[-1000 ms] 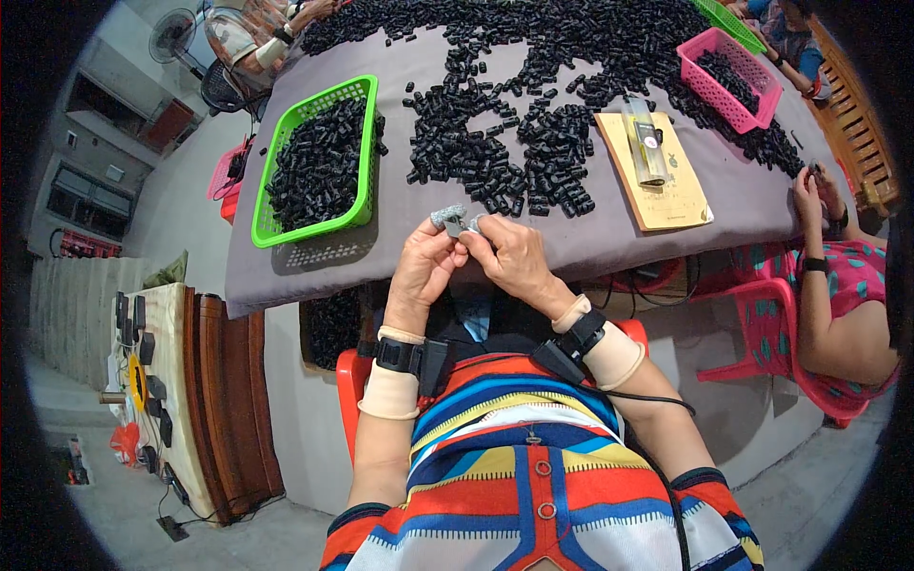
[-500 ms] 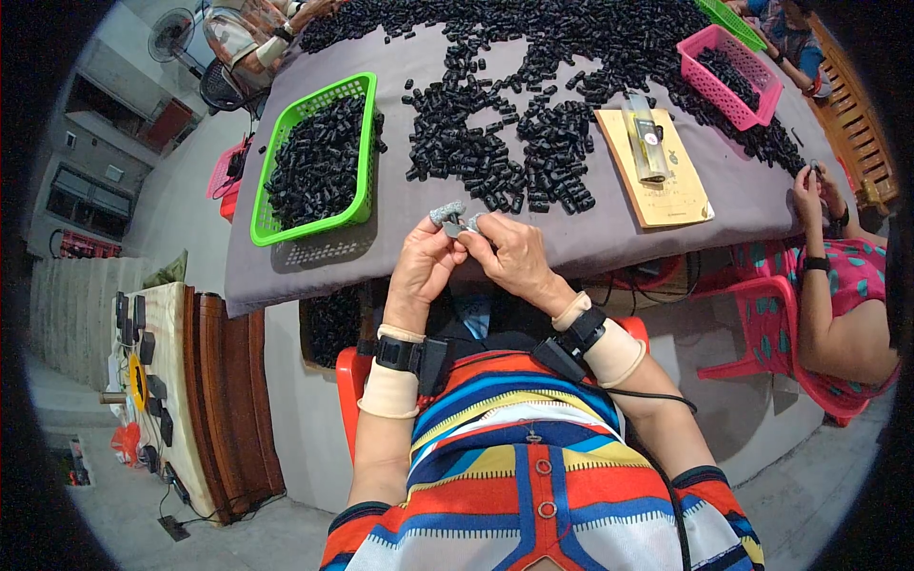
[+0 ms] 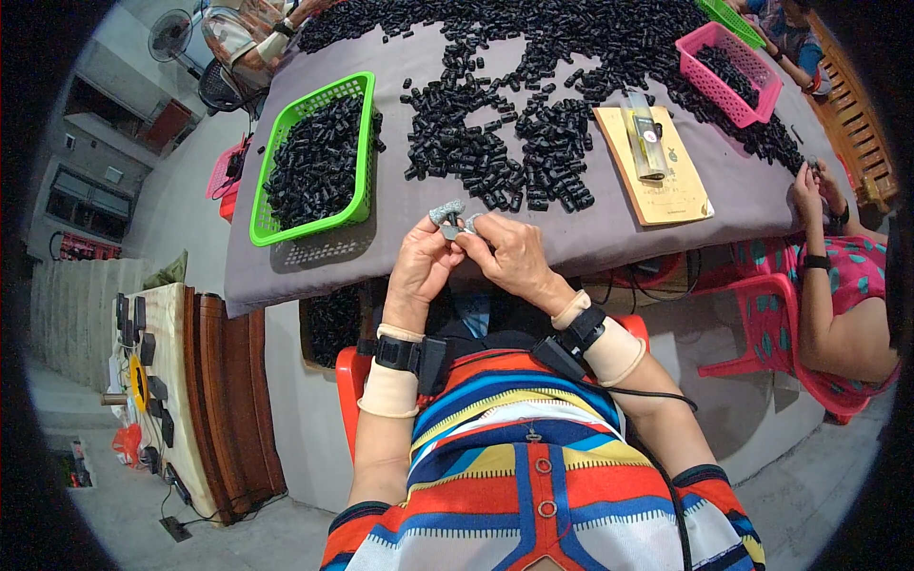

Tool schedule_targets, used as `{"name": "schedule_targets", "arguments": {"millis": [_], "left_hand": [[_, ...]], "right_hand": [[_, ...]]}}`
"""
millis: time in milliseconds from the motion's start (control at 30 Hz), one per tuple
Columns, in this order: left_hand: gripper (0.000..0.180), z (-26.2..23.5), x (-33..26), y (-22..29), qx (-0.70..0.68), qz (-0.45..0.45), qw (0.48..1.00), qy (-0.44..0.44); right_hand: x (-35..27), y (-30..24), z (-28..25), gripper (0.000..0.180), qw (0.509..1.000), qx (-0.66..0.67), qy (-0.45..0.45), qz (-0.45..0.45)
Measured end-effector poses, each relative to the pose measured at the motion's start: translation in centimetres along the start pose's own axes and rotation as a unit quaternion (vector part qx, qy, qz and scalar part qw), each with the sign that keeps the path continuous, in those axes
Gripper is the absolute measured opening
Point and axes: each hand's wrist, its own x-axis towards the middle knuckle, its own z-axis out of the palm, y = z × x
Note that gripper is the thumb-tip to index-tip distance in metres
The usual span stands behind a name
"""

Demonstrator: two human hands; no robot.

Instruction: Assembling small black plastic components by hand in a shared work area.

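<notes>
Close together at the table's near edge, both my hands are pinched around a small dark part (image 3: 451,229), mostly hidden by the fingers. My left hand (image 3: 424,265) grips it from the left, a speckled grey wrap on a fingertip. From the other side my right hand (image 3: 514,255) meets it with thumb and forefinger closed; a bit of similar grey wrap shows there. Just beyond the fingers lies a spread of small black ridged cylindrical pieces (image 3: 466,143). Each wrist wears a beige band and a black strapped device.
A green basket (image 3: 367,162) of black pieces stands left. On the right are a yellow booklet (image 3: 671,202) with a clear plastic object (image 3: 649,152) on it, and a pink basket (image 3: 769,100). Other people sit around the grey-covered table (image 3: 400,67); one person's hands (image 3: 814,186) work at right.
My hands stay in nearly the same place, with only a slight shift of the fingers around the small dark part. The person at right has moved their hands slightly.
</notes>
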Motion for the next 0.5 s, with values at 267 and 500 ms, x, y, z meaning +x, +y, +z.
{"name": "schedule_targets", "arguments": {"millis": [267, 500], "left_hand": [[0.029, 0.15, -0.09, 0.05, -0.002, 0.005, 1.0, -0.003], [0.029, 0.06, -0.08, 0.01, -0.001, -0.001, 1.0, -0.003]], "right_hand": [[-0.03, -0.04, 0.01, 0.024, 1.0, -0.004, 0.003, -0.002], [-0.05, 0.07, 0.05, 0.024, 1.0, -0.008, 0.009, -0.006]]}}
